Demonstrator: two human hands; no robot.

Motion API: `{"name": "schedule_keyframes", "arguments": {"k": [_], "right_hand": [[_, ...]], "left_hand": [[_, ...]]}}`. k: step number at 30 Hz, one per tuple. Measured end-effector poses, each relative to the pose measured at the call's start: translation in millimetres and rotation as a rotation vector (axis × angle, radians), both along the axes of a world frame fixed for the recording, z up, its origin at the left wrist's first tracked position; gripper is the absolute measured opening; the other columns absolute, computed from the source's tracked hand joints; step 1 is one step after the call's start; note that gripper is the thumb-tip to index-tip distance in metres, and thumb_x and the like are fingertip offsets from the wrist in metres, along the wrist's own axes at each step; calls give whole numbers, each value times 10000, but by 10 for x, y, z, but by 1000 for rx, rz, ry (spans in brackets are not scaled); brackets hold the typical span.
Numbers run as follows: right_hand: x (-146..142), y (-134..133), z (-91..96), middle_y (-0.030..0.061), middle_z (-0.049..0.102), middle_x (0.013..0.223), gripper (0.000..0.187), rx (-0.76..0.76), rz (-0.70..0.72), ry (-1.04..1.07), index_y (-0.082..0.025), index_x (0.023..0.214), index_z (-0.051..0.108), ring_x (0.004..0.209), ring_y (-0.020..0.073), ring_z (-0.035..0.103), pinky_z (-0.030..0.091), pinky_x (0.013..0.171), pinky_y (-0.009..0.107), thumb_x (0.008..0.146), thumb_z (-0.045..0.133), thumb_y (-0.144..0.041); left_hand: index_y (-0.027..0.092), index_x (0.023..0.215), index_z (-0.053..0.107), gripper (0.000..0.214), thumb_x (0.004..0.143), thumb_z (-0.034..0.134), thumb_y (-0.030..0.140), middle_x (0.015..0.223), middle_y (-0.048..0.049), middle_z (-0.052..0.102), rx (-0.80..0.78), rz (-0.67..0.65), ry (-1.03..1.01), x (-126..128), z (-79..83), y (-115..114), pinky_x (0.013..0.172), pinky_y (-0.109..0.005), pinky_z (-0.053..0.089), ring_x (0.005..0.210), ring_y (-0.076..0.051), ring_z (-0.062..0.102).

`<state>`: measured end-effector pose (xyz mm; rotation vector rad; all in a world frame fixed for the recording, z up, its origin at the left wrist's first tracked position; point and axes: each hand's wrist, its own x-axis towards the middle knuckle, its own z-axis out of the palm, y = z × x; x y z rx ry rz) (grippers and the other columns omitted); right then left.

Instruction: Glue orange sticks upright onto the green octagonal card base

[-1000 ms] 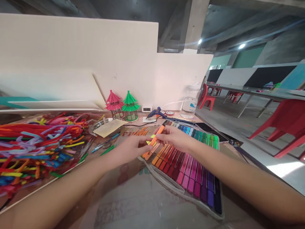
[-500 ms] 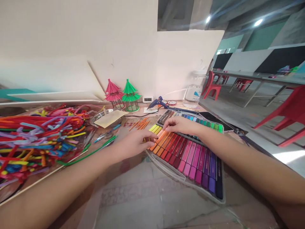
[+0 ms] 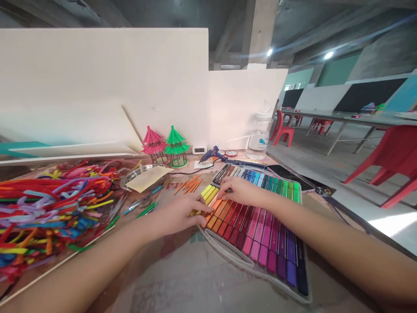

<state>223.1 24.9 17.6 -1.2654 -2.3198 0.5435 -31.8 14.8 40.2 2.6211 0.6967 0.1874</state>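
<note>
A clear plastic case (image 3: 228, 256) of colored markers lies open in front of me, its pens in rows from yellow through orange, red and pink to purple. My right hand (image 3: 237, 190) is closed at the upper end of a peach marker (image 3: 214, 201), thumb and fingers pinched together. At the lower end of the same row is my left hand (image 3: 185, 211), its thumb and index finger curled about the marker ends. The yellow markers (image 3: 208, 192) are just beside the fingers. My fingers partly cover the peach marker, so whether it sits fully in its slot is hidden.
Pipe cleaners (image 3: 55, 204) are heaped at left. Behind are a metal tray (image 3: 125, 184), short orange sticks (image 3: 189, 184), pink (image 3: 153, 143) and green (image 3: 177, 148) pavilion models, a blue glue gun (image 3: 211, 153) and a clear jug (image 3: 259, 137). Red chairs (image 3: 387, 161) stand at right.
The camera view has tilted up, so the table things appear lower. Both hands stay at the peach and orange markers, with only slight finger movement.
</note>
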Motion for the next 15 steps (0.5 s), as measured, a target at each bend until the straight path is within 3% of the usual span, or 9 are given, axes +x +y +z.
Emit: {"name": "schedule_keyframes", "arguments": {"k": [4,10,15], "right_hand": [[-20,13,-8,25,627,865,181,1,-32,-26,-217,809,805,817,160,606,458,791,284,790,721,-57],[-37,-13,34,23,633,834,134,6,-88,-49,-185,821,773,769,153,586,442,731,277,769,738,-67],[-35,-47,74,24,648,834,165,5,-93,-57,-186,811,751,775,152,586,441,757,288,795,682,-37]], "left_hand": [[304,1163,751,271,950,630,419,1065,-46,663,72,-27,62,-2,1,14,844,-299,459,1003,-214,627],[252,1240,670,411,884,702,455,1151,-61,686,4,89,-3,-1,-32,1,872,-329,482,1054,-244,636],[261,1174,688,320,892,697,412,1140,-50,687,13,69,4,3,-25,-12,898,-338,470,1040,-233,637]]}}
